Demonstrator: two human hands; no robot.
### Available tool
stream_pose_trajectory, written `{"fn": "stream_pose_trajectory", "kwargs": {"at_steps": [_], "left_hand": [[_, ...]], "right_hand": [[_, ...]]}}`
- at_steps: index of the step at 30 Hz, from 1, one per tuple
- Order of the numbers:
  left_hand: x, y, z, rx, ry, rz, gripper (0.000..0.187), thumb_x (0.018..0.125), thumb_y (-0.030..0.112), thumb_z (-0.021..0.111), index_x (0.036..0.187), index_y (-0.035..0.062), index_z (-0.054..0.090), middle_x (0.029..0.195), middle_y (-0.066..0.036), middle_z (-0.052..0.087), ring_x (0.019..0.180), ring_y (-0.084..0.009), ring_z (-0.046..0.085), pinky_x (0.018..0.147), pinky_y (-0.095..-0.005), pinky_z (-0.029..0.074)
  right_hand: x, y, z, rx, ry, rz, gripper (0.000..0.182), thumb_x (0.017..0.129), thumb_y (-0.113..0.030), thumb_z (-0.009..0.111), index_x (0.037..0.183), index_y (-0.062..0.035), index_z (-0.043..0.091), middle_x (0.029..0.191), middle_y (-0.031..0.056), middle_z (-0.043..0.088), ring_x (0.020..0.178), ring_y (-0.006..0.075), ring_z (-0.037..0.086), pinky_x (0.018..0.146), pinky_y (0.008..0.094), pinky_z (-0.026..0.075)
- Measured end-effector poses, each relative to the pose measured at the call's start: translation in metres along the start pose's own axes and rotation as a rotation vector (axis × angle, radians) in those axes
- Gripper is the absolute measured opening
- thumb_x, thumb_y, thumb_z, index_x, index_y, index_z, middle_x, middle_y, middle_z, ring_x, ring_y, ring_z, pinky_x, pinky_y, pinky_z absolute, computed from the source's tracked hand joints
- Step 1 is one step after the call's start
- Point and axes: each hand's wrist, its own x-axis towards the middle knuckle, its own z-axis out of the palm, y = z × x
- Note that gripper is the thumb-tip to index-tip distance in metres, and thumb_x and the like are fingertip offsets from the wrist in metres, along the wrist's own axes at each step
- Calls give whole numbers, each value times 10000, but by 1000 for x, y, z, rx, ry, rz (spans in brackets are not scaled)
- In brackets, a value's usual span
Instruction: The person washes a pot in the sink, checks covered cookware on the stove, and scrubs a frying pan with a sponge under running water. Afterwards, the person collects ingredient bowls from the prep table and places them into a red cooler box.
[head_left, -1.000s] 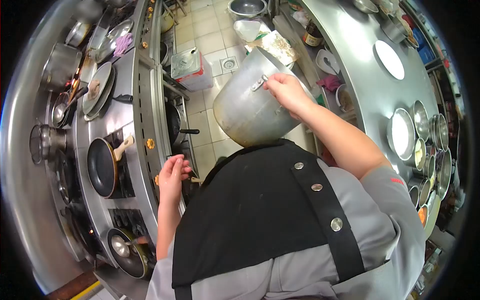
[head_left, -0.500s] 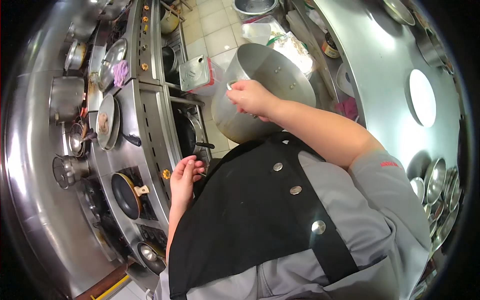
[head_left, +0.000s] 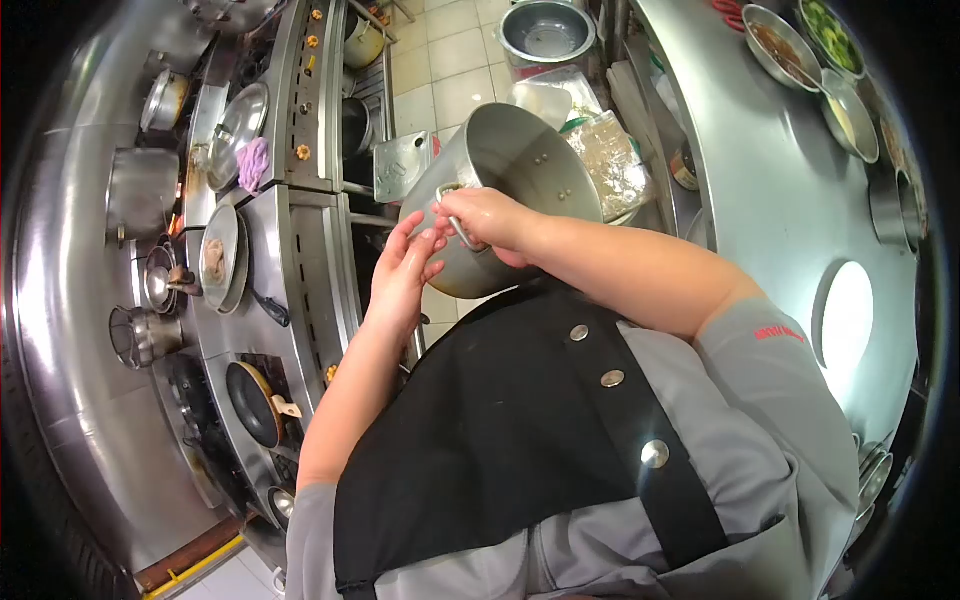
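Note:
A large metal stockpot point(head_left: 540, 170) is tilted in front of me, its open mouth turned up and to the right. Its metal handle point(head_left: 462, 232) faces me, with my right hand point(head_left: 487, 220) wrapped around it. My left hand point(head_left: 405, 258) is raised beside the same handle, fingers apart and fingertips close to it and to my right hand. Rivets show on the pot's inner wall. My dark apron hides part of the pot's near side.
On the left run a stove and counter with a covered pot point(head_left: 148, 190), a frying pan point(head_left: 255, 403) and a purple cloth point(head_left: 253, 163). A foil-covered tray point(head_left: 608, 165) and a grey basin point(head_left: 546, 38) lie beyond the stockpot. The steel counter point(head_left: 745, 170) at right holds a white plate point(head_left: 847, 315) and bowls.
My left hand has risen from beside the stove front to the pot's handle. The view has shifted, bringing more bowls on the right counter into sight. My right hand keeps its grip.

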Motion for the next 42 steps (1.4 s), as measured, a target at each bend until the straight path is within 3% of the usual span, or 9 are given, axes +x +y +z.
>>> {"fn": "stream_pose_trajectory", "kwargs": {"at_steps": [7,8,11,17,21,26,31,39,42], "left_hand": [[69,13,-31,19,-21,-95,523,978,281,567,1413,57,382,1202,-62,635,1095,-145,599,872,-294,443],[82,13,-39,31,-48,-114,524,975,285,569,1410,55,387,1195,-59,637,1093,-142,596,878,-297,439],[114,22,-62,33,-137,-121,550,959,295,578,1414,49,391,1171,-53,639,1095,-140,579,914,-324,423],[163,38,-97,-36,-298,-48,701,907,285,631,1471,26,303,1177,-83,632,1136,-159,554,946,-356,422],[202,33,-104,-98,-355,-55,736,876,222,649,1467,-2,272,1123,-115,628,982,-171,605,834,-336,479],[224,62,-108,-265,-256,-25,721,865,135,624,1466,4,249,1027,-116,617,823,-155,602,702,-303,477],[287,63,-134,-207,-78,-23,700,854,93,634,1450,58,270,915,-77,575,720,-151,590,609,-286,469],[322,104,-127,-283,15,-74,688,864,102,624,1445,88,254,899,-91,550,754,-216,605,664,-357,516],[327,125,-111,-277,38,-46,650,887,129,624,1430,89,269,910,-88,549,777,-220,611,721,-382,534]], "right_hand": [[60,-8,-3,19,80,37,214,925,-315,570,969,-113,623,836,-26,550,746,75,472,611,265,323],[65,-13,-2,-13,86,27,254,927,-318,561,1023,-95,638,875,-13,582,776,90,503,663,275,369],[99,-16,10,69,292,29,273,883,-291,546,962,-44,631,839,39,579,632,121,417,601,291,357],[145,-30,30,56,420,8,282,879,-342,600,1006,-97,652,862,12,624,783,119,538,722,275,394],[172,-36,37,24,436,-12,300,907,-345,579,1044,-89,651,883,-6,606,794,115,541,713,281,404],[180,-77,42,-206,448,-22,379,957,-403,538,1103,-70,640,1001,32,635,902,145,587,777,314,444],[153,-60,-10,-229,424,255,555,977,-549,455,1142,-56,650,1101,86,674,1021,205,622,862,365,467],[196,0,-73,-57,302,522,857,876,-760,405,1238,-1,573,1176,154,651,976,209,605,763,328,435],[212,-19,-86,125,236,454,878,922,-705,382,1335,66,456,1292,246,570,1095,245,605,929,321,459]]}}
